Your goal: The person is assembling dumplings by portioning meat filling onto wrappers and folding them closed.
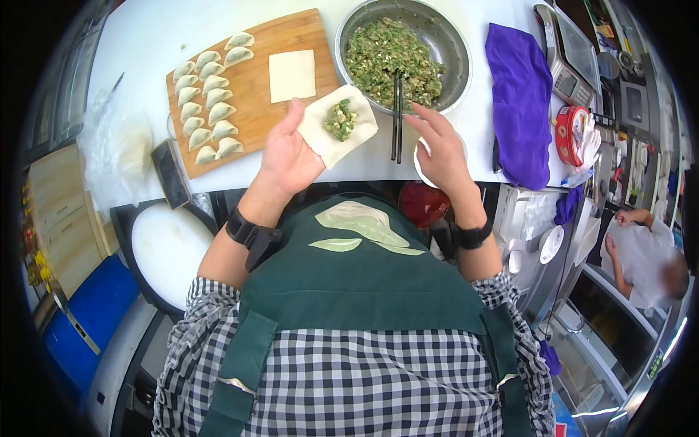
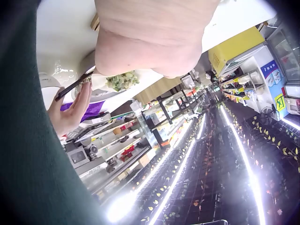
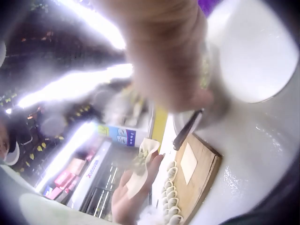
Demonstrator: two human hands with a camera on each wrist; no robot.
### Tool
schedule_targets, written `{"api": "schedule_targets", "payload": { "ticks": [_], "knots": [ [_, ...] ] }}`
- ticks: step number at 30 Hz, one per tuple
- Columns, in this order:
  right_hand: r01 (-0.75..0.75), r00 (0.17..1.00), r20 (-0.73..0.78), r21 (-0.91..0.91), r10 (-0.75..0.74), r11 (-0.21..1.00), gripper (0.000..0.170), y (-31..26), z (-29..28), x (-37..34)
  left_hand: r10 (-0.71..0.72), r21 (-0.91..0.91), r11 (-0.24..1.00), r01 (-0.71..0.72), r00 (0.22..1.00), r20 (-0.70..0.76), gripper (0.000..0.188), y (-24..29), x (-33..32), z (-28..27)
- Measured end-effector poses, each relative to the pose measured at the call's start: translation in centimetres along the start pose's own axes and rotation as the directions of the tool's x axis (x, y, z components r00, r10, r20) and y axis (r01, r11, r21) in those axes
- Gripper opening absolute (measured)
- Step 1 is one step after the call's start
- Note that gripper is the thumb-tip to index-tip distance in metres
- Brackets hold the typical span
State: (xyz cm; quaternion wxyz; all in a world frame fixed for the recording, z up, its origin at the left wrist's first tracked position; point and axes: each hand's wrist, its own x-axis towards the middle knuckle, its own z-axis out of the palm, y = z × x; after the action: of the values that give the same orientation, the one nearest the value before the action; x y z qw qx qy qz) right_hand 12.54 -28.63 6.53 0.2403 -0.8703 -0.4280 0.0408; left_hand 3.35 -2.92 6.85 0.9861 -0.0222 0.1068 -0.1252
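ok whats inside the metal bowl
The metal bowl holds chopped green filling, and the ends of two black chopsticks reach into it over the rim. Some inner wall shows bare; anything under the filling is hidden.

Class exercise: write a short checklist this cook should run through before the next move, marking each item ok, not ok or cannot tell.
1. Wrapper supported: ok. The filled wrapper lies across the left hand.
2. Filling placed: ok. The mound of filling sits near the middle, with bare dough around it.
3. Wrapper closed: not ok. It lies open.
4. Chopsticks parked: ok. The chopsticks lean across the rim of the metal bowl.
5. Right hand clear: cannot tell. The right hand has its fingertips close beside the chopsticks; contact is unclear.
6. Board space: ok. Bare wood shows on the board beside the dumplings.
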Motion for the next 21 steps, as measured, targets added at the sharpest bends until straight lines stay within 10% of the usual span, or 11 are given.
{"api": "schedule_targets", "payload": {
  "ticks": [2, 10, 16, 21],
  "knots": [
    [-0.154, 0.954, -0.251, 0.061, 0.164, 0.986, 0.042, -0.1, -0.2, -2.5, 0.008, 0.064, 0.998, -0.003, 0.997, -0.072, 0.068, -0.3, -0.1, 1.1],
    [-0.347, 0.932, -0.025, -0.350, 0.361, 0.870, 0.068, -1.2, 3.2, -8.6, -0.098, 0.128, 0.986, 0.107, 0.992, -0.074, 0.074, -2.0, 0.8, 1.6],
    [-0.365, 0.928, -0.166, -0.219, 0.334, 0.905, 0.058, -1.9, 0.3, -7.7, -0.146, 0.265, 0.950, 0.167, 0.984, -0.098, 0.085, -3.2, 1.4, 2.0],
    [0.073, 0.971, -0.228, 0.006, -0.070, 0.997, 0.069, -8.5, -3.5, -1.4, -0.226, 0.307, 0.925, 0.225, 0.974, -0.035, 0.085, -4.5, 1.7, 2.4]
  ]
}}
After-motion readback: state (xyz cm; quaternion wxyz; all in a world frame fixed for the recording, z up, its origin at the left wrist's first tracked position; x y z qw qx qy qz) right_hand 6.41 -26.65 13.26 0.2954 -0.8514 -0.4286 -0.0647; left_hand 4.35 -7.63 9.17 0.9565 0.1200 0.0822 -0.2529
